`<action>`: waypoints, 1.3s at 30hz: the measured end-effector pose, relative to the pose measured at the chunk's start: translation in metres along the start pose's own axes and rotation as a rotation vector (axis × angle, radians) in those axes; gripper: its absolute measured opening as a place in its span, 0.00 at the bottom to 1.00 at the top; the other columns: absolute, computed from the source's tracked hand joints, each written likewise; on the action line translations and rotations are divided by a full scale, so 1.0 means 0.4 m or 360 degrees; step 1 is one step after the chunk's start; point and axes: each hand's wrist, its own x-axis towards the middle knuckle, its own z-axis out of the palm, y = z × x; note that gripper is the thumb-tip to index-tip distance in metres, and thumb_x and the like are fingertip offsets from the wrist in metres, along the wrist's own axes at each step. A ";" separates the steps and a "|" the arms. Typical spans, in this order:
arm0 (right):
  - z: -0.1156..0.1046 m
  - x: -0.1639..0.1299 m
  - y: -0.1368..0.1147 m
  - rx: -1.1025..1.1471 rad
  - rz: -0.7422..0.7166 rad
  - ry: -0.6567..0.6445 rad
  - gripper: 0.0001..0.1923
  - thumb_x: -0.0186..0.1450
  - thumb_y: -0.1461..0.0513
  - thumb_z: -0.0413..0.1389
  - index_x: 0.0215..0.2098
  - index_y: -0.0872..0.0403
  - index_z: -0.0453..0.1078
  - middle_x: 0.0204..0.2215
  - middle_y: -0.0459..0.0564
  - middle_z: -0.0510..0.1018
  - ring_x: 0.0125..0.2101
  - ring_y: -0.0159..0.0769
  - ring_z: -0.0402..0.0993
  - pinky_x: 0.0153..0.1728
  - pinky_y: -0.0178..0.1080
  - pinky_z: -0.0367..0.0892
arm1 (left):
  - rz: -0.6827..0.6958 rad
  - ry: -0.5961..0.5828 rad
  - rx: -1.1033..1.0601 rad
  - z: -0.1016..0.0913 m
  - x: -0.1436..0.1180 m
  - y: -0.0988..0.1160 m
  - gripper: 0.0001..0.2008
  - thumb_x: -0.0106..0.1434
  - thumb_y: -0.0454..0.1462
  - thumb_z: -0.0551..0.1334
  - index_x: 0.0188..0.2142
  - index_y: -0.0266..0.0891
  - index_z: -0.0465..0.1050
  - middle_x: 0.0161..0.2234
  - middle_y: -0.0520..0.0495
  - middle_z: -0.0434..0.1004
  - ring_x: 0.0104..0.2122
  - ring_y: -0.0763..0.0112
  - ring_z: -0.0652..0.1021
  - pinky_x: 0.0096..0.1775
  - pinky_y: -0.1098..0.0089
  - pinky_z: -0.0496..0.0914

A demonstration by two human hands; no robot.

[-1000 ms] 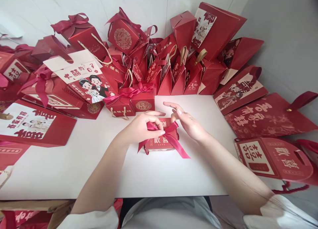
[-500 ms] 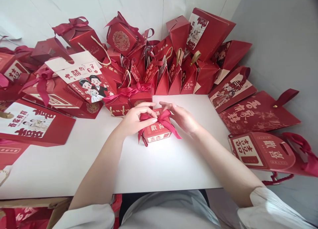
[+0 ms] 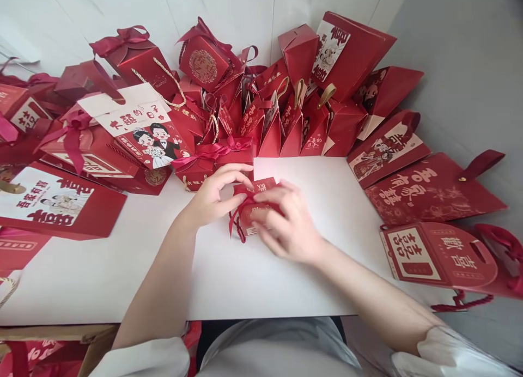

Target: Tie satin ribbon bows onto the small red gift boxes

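A small red gift box with pale Chinese characters sits on the white table in front of me. A dark pink ribbon is tied over it, and a twisted dark red cord hangs at its left side. At the box's left, my left hand has thumb and index finger closed on the ribbon. My right hand lies across the box's front and right side with bent fingers, smeared by motion. It hides much of the bow, so what those fingers grip does not show.
Red gift boxes and bags crowd the back, among them a bag with a cartoon couple. More bags line the right, and a large box lies left. The white table ends before my body. Below left is a cardboard carton.
My right hand has come from beside the box to over its front, covering the bow's right loop. My left hand has shifted slightly left, staying at the ribbon.
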 end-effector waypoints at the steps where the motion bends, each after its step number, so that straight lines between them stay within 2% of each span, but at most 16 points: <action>1: 0.012 -0.004 -0.018 -0.0023 -0.0113 -0.0005 0.06 0.65 0.66 0.55 0.38 0.51 0.72 0.45 0.50 0.77 0.47 0.39 0.72 0.62 0.52 0.57 | 0.0011 -0.0022 0.0001 0.003 0.001 -0.003 0.06 0.63 0.36 0.62 0.40 0.42 0.75 0.58 0.45 0.69 0.59 0.60 0.69 0.62 0.58 0.63; 4: 0.044 -0.021 -0.060 -0.0102 -0.0321 -0.0057 0.06 0.68 0.62 0.55 0.33 0.51 0.73 0.49 0.49 0.78 0.52 0.38 0.70 0.67 0.53 0.47 | 0.0007 -0.0067 -0.0023 0.016 0.006 -0.017 0.04 0.62 0.36 0.62 0.38 0.41 0.75 0.58 0.45 0.69 0.59 0.60 0.70 0.62 0.58 0.62; 6: 0.057 -0.029 -0.073 -0.0181 -0.0317 -0.0126 0.09 0.70 0.58 0.54 0.37 0.52 0.75 0.56 0.53 0.73 0.59 0.40 0.65 0.69 0.55 0.39 | -0.0014 -0.0071 -0.0053 0.024 0.008 -0.022 0.04 0.62 0.36 0.62 0.37 0.41 0.75 0.58 0.44 0.69 0.58 0.60 0.71 0.61 0.57 0.63; 8: 0.061 -0.034 -0.075 -0.0224 -0.0272 -0.0188 0.11 0.71 0.58 0.53 0.46 0.54 0.74 0.60 0.56 0.69 0.62 0.41 0.61 0.69 0.56 0.36 | -0.0033 -0.0071 -0.0081 0.028 0.009 -0.022 0.04 0.61 0.36 0.63 0.36 0.40 0.75 0.57 0.44 0.70 0.58 0.60 0.71 0.61 0.57 0.63; 11: 0.056 -0.035 -0.065 -0.0182 -0.0216 -0.0130 0.13 0.70 0.63 0.55 0.52 0.56 0.72 0.58 0.56 0.72 0.60 0.42 0.66 0.68 0.57 0.43 | -0.0072 -0.0069 -0.0097 0.024 0.008 -0.016 0.04 0.61 0.38 0.64 0.34 0.40 0.72 0.56 0.43 0.71 0.58 0.59 0.71 0.61 0.55 0.62; 14: 0.045 -0.033 -0.049 -0.0141 -0.0113 0.0008 0.13 0.68 0.64 0.58 0.51 0.52 0.72 0.52 0.54 0.77 0.53 0.42 0.73 0.64 0.56 0.53 | -0.0122 -0.0077 -0.0099 0.016 0.004 -0.013 0.07 0.62 0.40 0.63 0.33 0.40 0.70 0.56 0.42 0.71 0.58 0.57 0.71 0.62 0.53 0.61; 17: 0.038 -0.033 -0.036 -0.0156 0.0012 0.0052 0.13 0.66 0.63 0.60 0.49 0.49 0.74 0.51 0.53 0.78 0.50 0.43 0.74 0.58 0.54 0.61 | -0.0159 -0.0076 -0.0172 0.013 0.002 -0.018 0.06 0.64 0.40 0.61 0.35 0.40 0.70 0.57 0.42 0.70 0.58 0.57 0.71 0.61 0.54 0.62; 21: 0.036 -0.033 -0.031 -0.0105 0.0052 -0.0010 0.15 0.68 0.64 0.58 0.53 0.50 0.71 0.53 0.54 0.76 0.52 0.44 0.73 0.59 0.54 0.58 | -0.0125 -0.0126 -0.0206 0.015 0.002 -0.021 0.09 0.62 0.35 0.60 0.43 0.41 0.71 0.58 0.42 0.69 0.60 0.56 0.70 0.61 0.54 0.63; 23: 0.037 -0.034 -0.031 -0.0061 0.0011 -0.0033 0.19 0.68 0.67 0.55 0.57 0.53 0.68 0.52 0.53 0.78 0.53 0.43 0.73 0.60 0.53 0.56 | -0.0083 -0.0154 -0.0141 0.016 0.003 -0.018 0.11 0.60 0.32 0.60 0.43 0.41 0.73 0.59 0.43 0.68 0.61 0.57 0.68 0.63 0.55 0.61; 25: 0.038 -0.035 -0.030 -0.0029 -0.0024 -0.0020 0.20 0.68 0.70 0.54 0.57 0.53 0.67 0.50 0.51 0.79 0.51 0.41 0.74 0.57 0.50 0.59 | -0.0034 -0.0158 -0.0089 0.018 0.004 -0.015 0.11 0.60 0.31 0.59 0.42 0.42 0.75 0.59 0.44 0.68 0.61 0.59 0.67 0.64 0.57 0.60; 27: 0.037 -0.037 -0.028 -0.0023 -0.0028 0.0013 0.17 0.67 0.69 0.55 0.53 0.52 0.68 0.48 0.49 0.80 0.48 0.39 0.75 0.48 0.46 0.63 | 0.0010 -0.0141 -0.0068 0.023 0.005 -0.014 0.10 0.60 0.31 0.60 0.40 0.42 0.76 0.59 0.45 0.68 0.61 0.60 0.67 0.64 0.58 0.60; 31: 0.036 -0.042 -0.021 -0.0029 -0.0075 0.0085 0.04 0.66 0.65 0.58 0.39 0.50 0.67 0.38 0.47 0.80 0.37 0.37 0.75 0.36 0.43 0.61 | 0.0060 -0.0112 -0.0053 0.039 0.008 -0.016 0.08 0.61 0.31 0.61 0.39 0.42 0.75 0.57 0.44 0.70 0.61 0.61 0.68 0.62 0.58 0.62; 33: 0.038 -0.044 -0.016 -0.0020 -0.0107 0.0146 0.07 0.65 0.63 0.60 0.35 0.51 0.64 0.34 0.46 0.79 0.32 0.36 0.74 0.35 0.43 0.60 | 0.0070 -0.0100 -0.0054 0.047 0.010 -0.016 0.06 0.61 0.33 0.61 0.38 0.41 0.74 0.56 0.43 0.70 0.60 0.61 0.69 0.62 0.58 0.62; 35: 0.041 -0.045 -0.011 -0.0015 -0.0099 0.0182 0.11 0.65 0.59 0.62 0.38 0.51 0.63 0.32 0.46 0.78 0.31 0.36 0.72 0.35 0.43 0.60 | 0.0058 -0.0088 -0.0065 0.055 0.013 -0.015 0.04 0.62 0.36 0.63 0.37 0.41 0.74 0.56 0.42 0.71 0.58 0.61 0.70 0.61 0.58 0.63; 37: 0.044 -0.046 -0.008 -0.0018 -0.0037 0.0156 0.18 0.64 0.53 0.63 0.45 0.51 0.64 0.33 0.48 0.77 0.31 0.38 0.72 0.35 0.44 0.60 | 0.0030 -0.0070 -0.0085 0.060 0.014 -0.014 0.05 0.62 0.39 0.64 0.35 0.40 0.73 0.55 0.42 0.71 0.57 0.60 0.72 0.60 0.57 0.64; 39: 0.048 -0.048 -0.006 0.0007 0.0052 0.0126 0.24 0.64 0.51 0.64 0.52 0.51 0.63 0.35 0.50 0.77 0.34 0.40 0.73 0.36 0.45 0.63 | 0.0011 -0.0064 -0.0104 0.062 0.015 -0.013 0.06 0.62 0.40 0.65 0.35 0.40 0.72 0.55 0.42 0.71 0.57 0.59 0.72 0.59 0.57 0.64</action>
